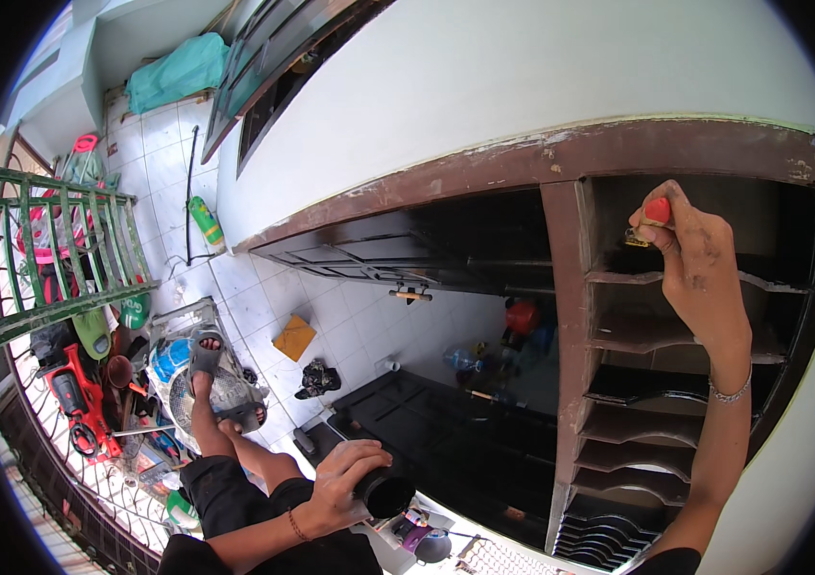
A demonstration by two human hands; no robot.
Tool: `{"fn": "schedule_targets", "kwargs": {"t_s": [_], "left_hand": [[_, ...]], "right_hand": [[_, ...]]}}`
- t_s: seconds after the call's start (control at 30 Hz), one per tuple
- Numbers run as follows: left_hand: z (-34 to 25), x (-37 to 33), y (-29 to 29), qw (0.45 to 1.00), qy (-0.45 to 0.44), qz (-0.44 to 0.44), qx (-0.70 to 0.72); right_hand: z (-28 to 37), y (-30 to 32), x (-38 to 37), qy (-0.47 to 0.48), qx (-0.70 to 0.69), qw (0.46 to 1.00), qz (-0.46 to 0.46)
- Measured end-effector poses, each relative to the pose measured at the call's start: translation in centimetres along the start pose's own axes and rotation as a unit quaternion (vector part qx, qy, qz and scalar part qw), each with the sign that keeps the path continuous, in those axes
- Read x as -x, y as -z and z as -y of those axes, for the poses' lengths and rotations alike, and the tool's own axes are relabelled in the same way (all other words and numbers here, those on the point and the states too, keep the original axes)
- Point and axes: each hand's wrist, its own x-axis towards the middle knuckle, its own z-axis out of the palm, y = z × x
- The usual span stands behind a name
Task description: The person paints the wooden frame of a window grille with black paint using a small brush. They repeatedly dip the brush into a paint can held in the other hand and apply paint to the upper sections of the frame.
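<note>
My left hand is wrapped round a dark round cup, its black inside facing up. My raised right hand pinches a small paintbrush with a red handle end and a gold-coloured band; its bristles are hard to make out. The brush is in front of the top opening of a brown wooden window frame. Below that hand run curved slats; some are glossy black, others dull brown with worn edges.
Black shutter panels stand open left of the frame. A yellow square piece and a crumpled black bag lie on white floor tiles. My sandalled feet rest on a spattered platform. Green railing and a red tool are at left.
</note>
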Motion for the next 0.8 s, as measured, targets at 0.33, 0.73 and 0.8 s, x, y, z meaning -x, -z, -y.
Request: {"fn": "schedule_targets", "kwargs": {"t_s": [0.33,0.73,0.8], "left_hand": [[-0.3,-0.4,0.3,1.0,0.0,-0.002,0.003],[-0.4,-0.4,0.5,1.0,-0.002,-0.008,0.009],[-0.6,-0.6,0.6,1.0,-0.005,-0.005,0.012]], "right_hand": [[-3.3,-1.9,0.7,0.043,-0.028,0.999,0.01],[-4.7,-3.2,1.4,0.044,-0.027,0.995,0.085],[-4.7,-3.2,1.7,0.033,-0.072,0.99,0.12]]}}
